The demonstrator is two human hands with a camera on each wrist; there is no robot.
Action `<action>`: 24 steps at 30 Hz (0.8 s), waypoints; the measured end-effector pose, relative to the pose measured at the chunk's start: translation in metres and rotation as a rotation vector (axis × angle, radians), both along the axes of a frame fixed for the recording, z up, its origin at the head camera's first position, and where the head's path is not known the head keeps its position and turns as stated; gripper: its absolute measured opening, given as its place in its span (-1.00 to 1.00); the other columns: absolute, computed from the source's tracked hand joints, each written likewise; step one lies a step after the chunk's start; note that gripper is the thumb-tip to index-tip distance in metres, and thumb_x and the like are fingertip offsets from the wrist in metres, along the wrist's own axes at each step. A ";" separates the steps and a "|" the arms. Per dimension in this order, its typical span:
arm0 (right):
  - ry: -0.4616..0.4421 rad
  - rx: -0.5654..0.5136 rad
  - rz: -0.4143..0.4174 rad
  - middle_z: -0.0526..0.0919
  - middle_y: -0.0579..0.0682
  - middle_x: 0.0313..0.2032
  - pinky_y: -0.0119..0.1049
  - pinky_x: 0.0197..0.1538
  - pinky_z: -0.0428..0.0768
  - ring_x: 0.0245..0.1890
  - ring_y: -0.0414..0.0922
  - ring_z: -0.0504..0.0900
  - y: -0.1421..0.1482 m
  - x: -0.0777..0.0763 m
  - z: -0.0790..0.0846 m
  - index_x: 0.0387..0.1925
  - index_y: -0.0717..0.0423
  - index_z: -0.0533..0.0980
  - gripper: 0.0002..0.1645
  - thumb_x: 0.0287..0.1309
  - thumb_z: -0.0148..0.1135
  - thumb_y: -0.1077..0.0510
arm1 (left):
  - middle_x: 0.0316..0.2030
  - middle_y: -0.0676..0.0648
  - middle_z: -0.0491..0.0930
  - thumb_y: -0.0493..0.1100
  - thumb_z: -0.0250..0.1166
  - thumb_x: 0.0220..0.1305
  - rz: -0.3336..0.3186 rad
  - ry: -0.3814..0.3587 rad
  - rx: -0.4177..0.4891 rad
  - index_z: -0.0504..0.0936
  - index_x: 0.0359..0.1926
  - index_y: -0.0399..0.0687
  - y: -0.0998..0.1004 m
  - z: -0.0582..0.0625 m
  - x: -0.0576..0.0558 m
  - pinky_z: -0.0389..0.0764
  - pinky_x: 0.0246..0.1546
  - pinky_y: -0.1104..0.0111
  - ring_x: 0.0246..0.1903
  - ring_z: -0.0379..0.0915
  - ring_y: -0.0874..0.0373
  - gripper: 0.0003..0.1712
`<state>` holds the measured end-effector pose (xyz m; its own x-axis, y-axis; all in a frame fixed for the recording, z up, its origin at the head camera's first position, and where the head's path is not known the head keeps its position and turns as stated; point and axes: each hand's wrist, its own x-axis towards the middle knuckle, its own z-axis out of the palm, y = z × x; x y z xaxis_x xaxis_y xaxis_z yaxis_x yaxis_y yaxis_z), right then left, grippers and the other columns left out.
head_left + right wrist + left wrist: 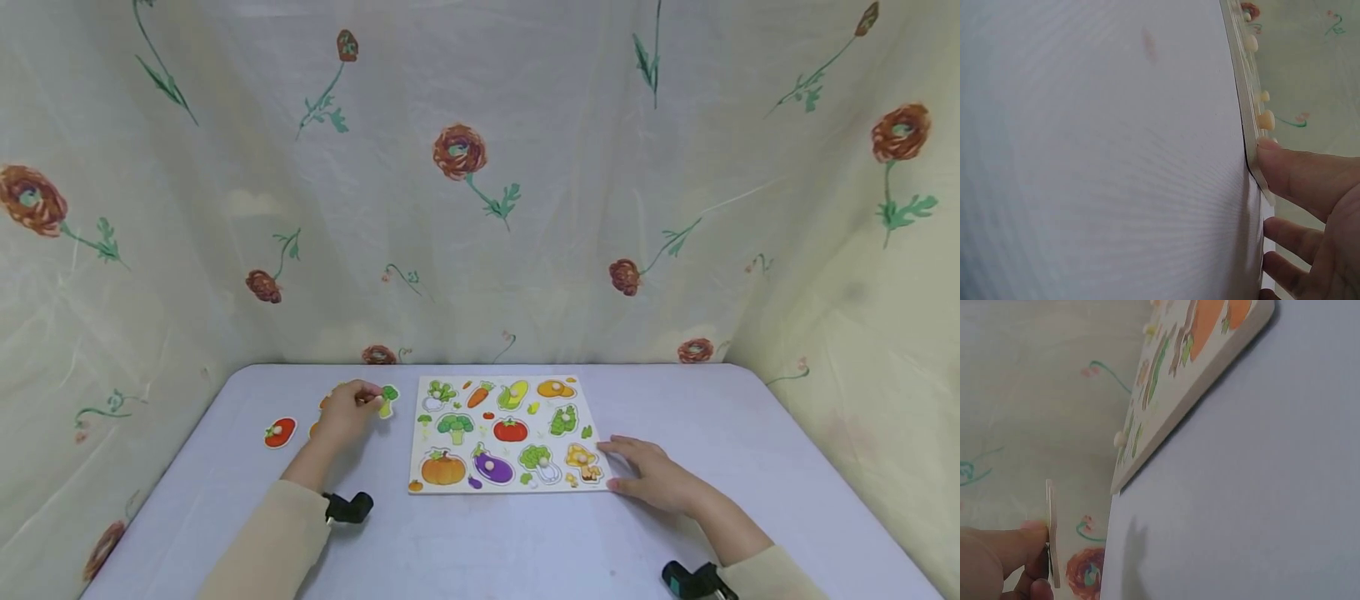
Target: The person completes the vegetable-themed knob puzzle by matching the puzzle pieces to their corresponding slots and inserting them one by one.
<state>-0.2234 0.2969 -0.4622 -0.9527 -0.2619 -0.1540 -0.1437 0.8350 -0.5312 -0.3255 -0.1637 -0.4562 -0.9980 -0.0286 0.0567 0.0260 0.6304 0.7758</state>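
In the head view, my left hand (347, 413) pinches a flat broccoli puzzle piece (387, 402), left of the vegetable puzzle board (472, 492). The left wrist view shows this piece (1053, 544) edge-on, raised off the table between thumb and fingers. Against the board's right edge rests my right hand (651, 475), thumb near the lower corner. From the right wrist view, the thumb (1282, 165) touches the board's side while the other fingers lie on the tabletop. Knobbed pieces such as the eggplant (498, 471) and carrot (478, 397) sit in the board.
A tomato piece (280, 432) lies on the table at the left. Beside it, an orange piece (314, 429) is mostly hidden behind my left hand. Flowered curtains (555, 208) hang around the back and sides of the white table (480, 550).
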 end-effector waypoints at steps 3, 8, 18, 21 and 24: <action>0.000 -0.001 0.004 0.21 0.39 0.42 0.45 0.32 0.06 0.40 0.46 0.05 0.000 0.000 0.000 0.38 0.11 0.39 -0.21 0.19 0.36 -0.10 | -0.21 -0.09 0.59 -0.20 0.32 0.38 -0.011 -0.028 0.024 0.64 -0.05 -0.17 0.007 0.001 0.003 0.48 -0.23 0.32 -0.20 0.44 0.04 -0.81; 0.004 0.006 0.001 0.21 0.40 0.41 0.44 0.32 0.06 0.40 0.46 0.06 -0.001 0.000 0.000 0.38 0.12 0.39 -0.22 0.20 0.36 -0.09 | -0.23 -0.08 0.58 -0.18 0.32 0.38 -0.045 -0.030 0.044 0.66 -0.09 -0.14 0.020 0.000 0.006 0.47 -0.26 0.34 -0.22 0.42 0.05 -0.84; -0.001 0.000 -0.003 0.21 0.40 0.41 0.44 0.33 0.06 0.40 0.46 0.06 -0.001 0.000 0.001 0.38 0.12 0.39 -0.21 0.19 0.37 -0.08 | -0.26 -0.04 0.57 -0.19 0.33 0.37 -0.097 -0.032 0.060 0.67 -0.12 -0.12 0.046 -0.004 0.008 0.47 -0.26 0.35 -0.24 0.39 0.08 -0.88; -0.003 -0.002 -0.002 0.21 0.40 0.41 0.44 0.33 0.07 0.40 0.45 0.06 -0.001 0.000 0.002 0.38 0.12 0.39 -0.21 0.19 0.37 -0.08 | -0.25 -0.04 0.58 -0.20 0.33 0.37 -0.110 -0.049 0.072 0.67 -0.12 -0.11 0.053 -0.005 0.010 0.49 -0.24 0.35 -0.24 0.40 0.07 -0.88; -0.005 -0.003 -0.001 0.21 0.40 0.42 0.44 0.33 0.07 0.40 0.45 0.06 -0.001 0.000 0.002 0.38 0.11 0.39 -0.22 0.19 0.37 -0.08 | -0.24 -0.03 0.59 -0.20 0.32 0.37 -0.124 -0.059 0.082 0.67 -0.11 -0.09 0.060 -0.005 0.011 0.50 -0.21 0.33 -0.23 0.41 0.07 -0.88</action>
<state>-0.2236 0.2960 -0.4600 -0.9524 -0.2610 -0.1577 -0.1399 0.8336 -0.5344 -0.3148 -0.1038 -0.4615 -0.9956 0.0933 0.0007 0.0530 0.5597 0.8270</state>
